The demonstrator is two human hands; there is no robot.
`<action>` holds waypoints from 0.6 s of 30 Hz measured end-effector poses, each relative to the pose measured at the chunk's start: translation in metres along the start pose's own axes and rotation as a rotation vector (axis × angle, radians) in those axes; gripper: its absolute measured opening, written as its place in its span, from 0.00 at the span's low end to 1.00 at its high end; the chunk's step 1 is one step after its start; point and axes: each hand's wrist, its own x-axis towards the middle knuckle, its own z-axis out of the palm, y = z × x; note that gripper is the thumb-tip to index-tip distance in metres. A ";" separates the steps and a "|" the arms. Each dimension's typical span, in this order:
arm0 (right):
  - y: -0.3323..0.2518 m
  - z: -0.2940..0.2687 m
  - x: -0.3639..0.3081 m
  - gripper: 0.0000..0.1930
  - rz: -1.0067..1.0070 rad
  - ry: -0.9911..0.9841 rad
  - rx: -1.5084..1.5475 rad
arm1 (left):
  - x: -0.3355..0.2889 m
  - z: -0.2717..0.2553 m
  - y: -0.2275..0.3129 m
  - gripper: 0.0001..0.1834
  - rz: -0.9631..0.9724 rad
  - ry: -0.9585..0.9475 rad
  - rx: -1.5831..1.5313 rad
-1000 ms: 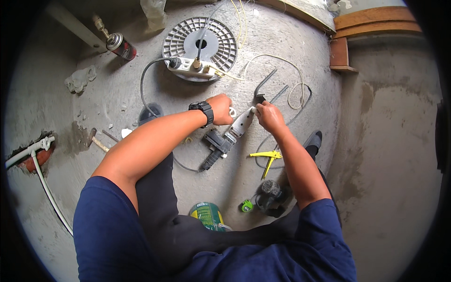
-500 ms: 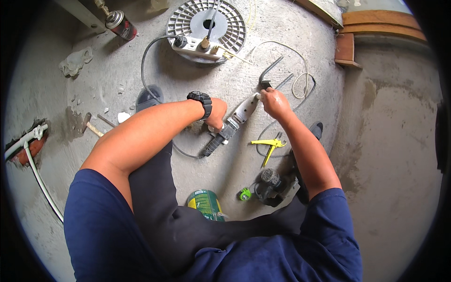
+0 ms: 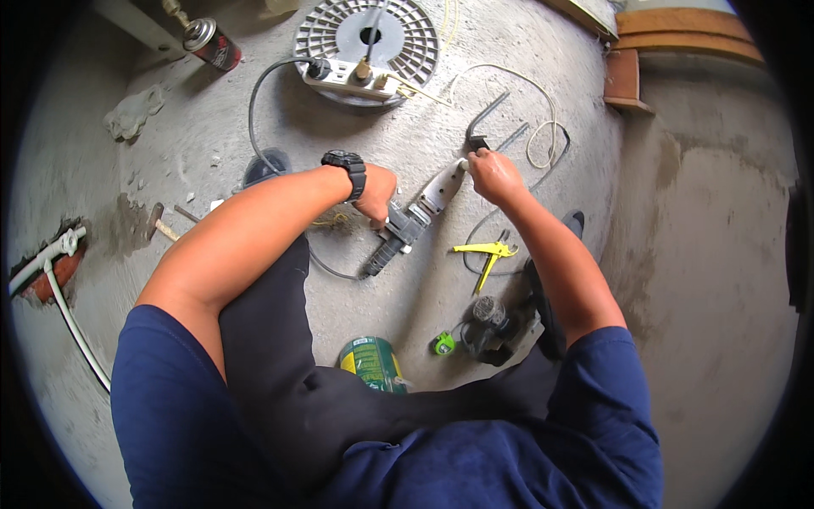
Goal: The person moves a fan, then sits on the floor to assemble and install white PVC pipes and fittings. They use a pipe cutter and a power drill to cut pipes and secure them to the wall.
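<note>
A pipe fusion welder (image 3: 407,225) lies slantwise on the floor, its ribbed black grip toward me and its flat metal heating plate (image 3: 443,185) pointing away to the right. My right hand (image 3: 497,178) is closed at the plate's far tip. A small white piece (image 3: 463,165) shows at its fingertips, against the tip. My left hand (image 3: 376,195), with a black watch (image 3: 346,161) on its wrist, is closed beside the welder's body. What its curled fingers hold, if anything, is hidden. Just beyond my right hand stands a black forked metal stand (image 3: 479,140).
A power strip (image 3: 349,78) with plugs rests on a grey cable reel (image 3: 405,42). Nearby are a yellow pipe cutter (image 3: 487,253), green tape measure (image 3: 443,343), dark power tool (image 3: 492,327), green can (image 3: 373,363), hammer (image 3: 157,222) and gas canister (image 3: 212,44). White pipes (image 3: 55,250) emerge at left.
My left hand has shifted slightly left and away from me, a little off the welder's body. The right hand stays at the plate's tip; the whole view has shifted slightly.
</note>
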 end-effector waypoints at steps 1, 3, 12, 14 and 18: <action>0.001 0.001 0.000 0.08 0.000 -0.013 -0.003 | -0.001 0.001 -0.001 0.21 -0.012 -0.017 -0.006; 0.004 0.004 0.001 0.08 -0.008 -0.016 -0.023 | -0.002 0.003 -0.003 0.22 -0.049 -0.018 -0.010; 0.013 0.015 0.007 0.07 -0.085 -0.045 -0.071 | -0.003 0.024 -0.012 0.36 -0.065 -0.060 -0.137; 0.014 0.014 0.008 0.07 -0.090 -0.074 -0.081 | -0.003 0.024 -0.011 0.41 -0.100 -0.126 -0.148; 0.015 0.013 0.011 0.07 -0.137 -0.078 -0.105 | -0.002 0.023 -0.007 0.43 -0.083 -0.163 -0.158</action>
